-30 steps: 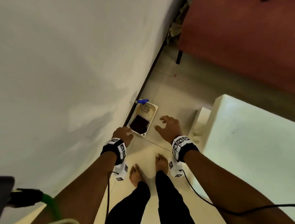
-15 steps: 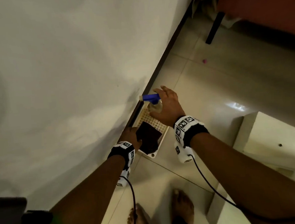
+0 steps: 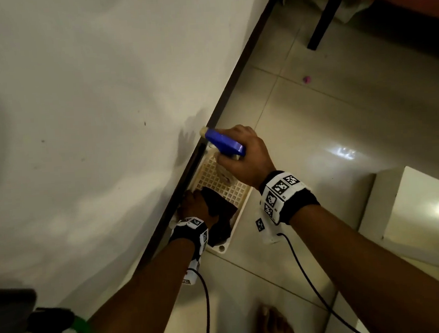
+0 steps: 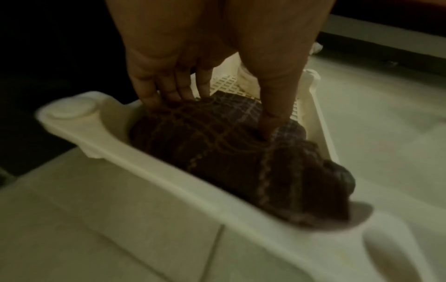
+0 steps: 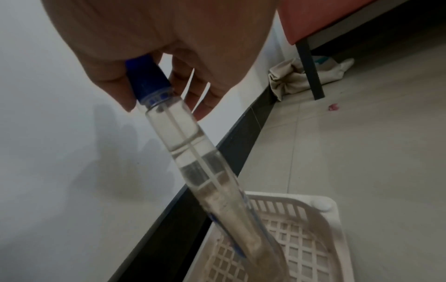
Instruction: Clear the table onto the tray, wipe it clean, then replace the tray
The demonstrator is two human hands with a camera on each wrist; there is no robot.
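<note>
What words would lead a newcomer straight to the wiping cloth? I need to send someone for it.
Follow the dark skirting board at the foot of the white wall to the cream lattice tray on the floor tiles. The cloth lies bunched in the tray's near end under the left hand: dark brown with thin pale checks, unlike the clear blue-topped spray bottle.

**Tiled floor by the wall**

Below me lies a pale tiled floor point(image 3: 316, 137). A white lattice tray point(image 3: 239, 218) sits on it, tight against the dark skirting point(image 3: 235, 86). Further along the skirting from the tray, a crumpled cloth point(image 5: 289, 80) lies around a black furniture leg point(image 3: 325, 18). A small pink scrap point(image 3: 306, 79) lies on the tiles well beyond the tray.
</note>
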